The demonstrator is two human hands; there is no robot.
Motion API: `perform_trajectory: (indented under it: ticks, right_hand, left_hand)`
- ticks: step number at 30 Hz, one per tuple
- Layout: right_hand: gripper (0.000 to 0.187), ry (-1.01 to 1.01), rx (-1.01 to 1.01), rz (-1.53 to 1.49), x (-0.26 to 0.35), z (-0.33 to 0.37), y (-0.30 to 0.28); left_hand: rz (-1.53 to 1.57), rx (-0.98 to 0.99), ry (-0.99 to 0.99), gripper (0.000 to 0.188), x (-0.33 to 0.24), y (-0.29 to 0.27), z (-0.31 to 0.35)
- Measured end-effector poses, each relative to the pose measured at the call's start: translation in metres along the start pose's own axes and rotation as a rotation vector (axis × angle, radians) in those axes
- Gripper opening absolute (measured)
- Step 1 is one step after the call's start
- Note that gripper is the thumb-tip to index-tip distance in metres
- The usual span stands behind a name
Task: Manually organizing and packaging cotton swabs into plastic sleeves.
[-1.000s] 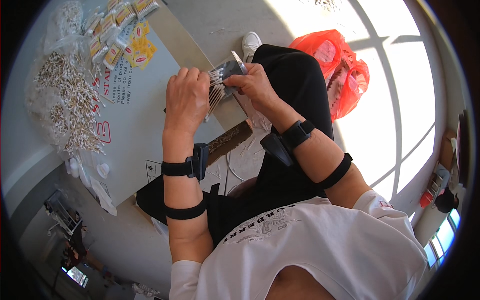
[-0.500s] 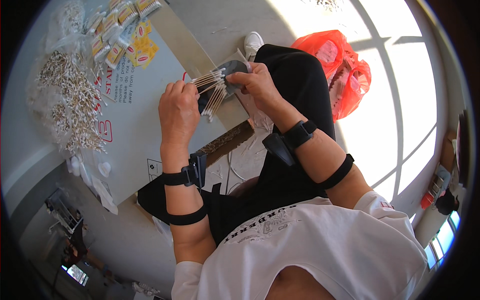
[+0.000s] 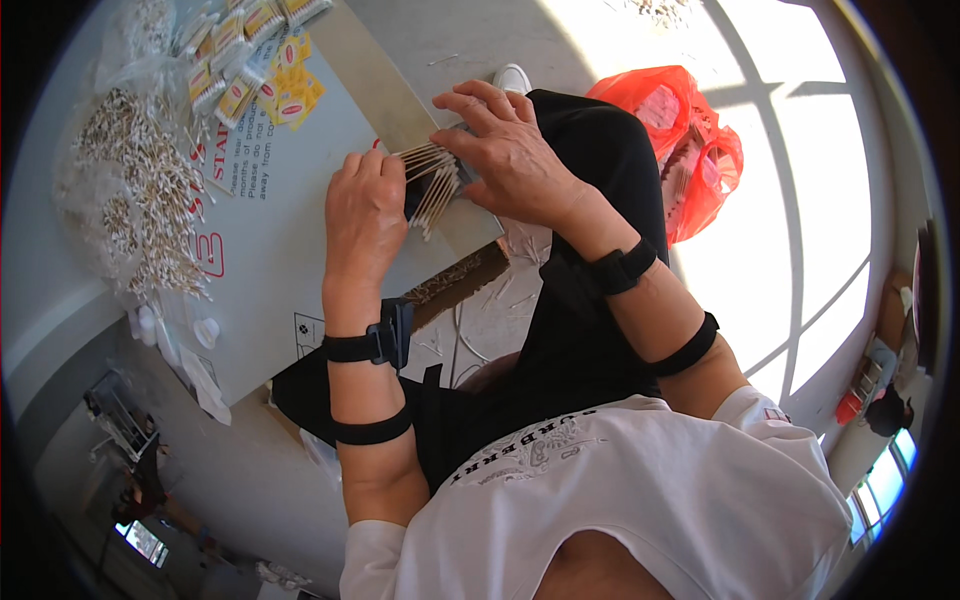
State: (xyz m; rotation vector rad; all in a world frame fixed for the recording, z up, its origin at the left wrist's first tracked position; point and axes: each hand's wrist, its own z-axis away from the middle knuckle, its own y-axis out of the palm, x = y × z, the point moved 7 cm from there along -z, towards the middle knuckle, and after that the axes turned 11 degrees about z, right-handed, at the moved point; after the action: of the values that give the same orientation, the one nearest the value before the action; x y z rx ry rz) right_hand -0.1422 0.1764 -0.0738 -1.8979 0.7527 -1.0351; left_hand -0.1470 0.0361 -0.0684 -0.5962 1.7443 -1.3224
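My left hand [image 3: 366, 205] is closed, its fingertips pinching the ends of several cotton swabs [image 3: 424, 161] that fan out to the right. Below these, a second row of cotton swabs [image 3: 434, 203] lies slanted over a dark pad [image 3: 413, 192], mostly covered. My right hand [image 3: 515, 160] hovers at the swabs' right-hand tips with its fingers spread. Its thumb side is close to the tips; whether it touches them cannot be made out.
Loose cotton swabs [image 3: 165, 215] spill from a clear plastic bag on the grey board [image 3: 270, 260] at left. Small packs of swabs [image 3: 230, 45] and yellow cards [image 3: 292, 85] lie behind. A wooden-edged box [image 3: 470, 275] sits under the board. Right of my knee stands a red plastic bag [image 3: 715, 165].
My right hand has opened from a pinch on the swab tips, its fingers now spread and the back of the hand turned up. My left hand keeps its hold, shifted slightly.
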Motion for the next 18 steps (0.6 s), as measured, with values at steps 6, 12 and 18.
perform_trajectory:
  ticks: [6,12,18]
  right_hand:
    - [0.052,-0.069,0.064,0.018,0.001,-0.004,0.002]
    - [0.017,-0.085,-0.089,-0.069,0.019,-0.014,-0.004]
    - [0.008,-0.189,-0.084,-0.043,0.029,-0.026,0.017]
  left_hand:
    - [-0.077,0.057,0.071,0.009,-0.007,-0.002,-0.002]
    - [0.010,0.020,0.024,0.014,0.001,-0.005,0.003]
    - [0.070,0.010,-0.008,0.014,0.002,-0.002,0.003]
